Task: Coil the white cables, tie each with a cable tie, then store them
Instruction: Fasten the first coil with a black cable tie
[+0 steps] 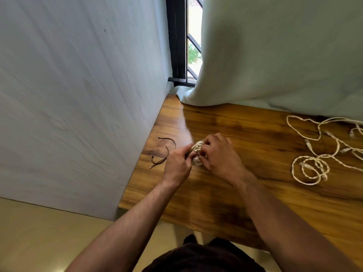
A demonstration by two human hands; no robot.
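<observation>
A small coiled bundle of white braided cable (197,147) is held just above the brown wooden desk (255,193), near its left edge. The left hand (177,163) pinches one side and the right hand (220,154) curls its fingers round the other, hiding most of the bundle. Thin dark cable ties (167,150) lie just left of the hands. Loose white cables (318,154) sprawl well to the right, 1 partly looped. A pale curtain (275,55) drapes onto the desk's far edge.

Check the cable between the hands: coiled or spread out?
Coiled: the white cable is a tight bundle gripped between the left hand and right hand. Whether a tie is closed round it, cannot tell.
</observation>
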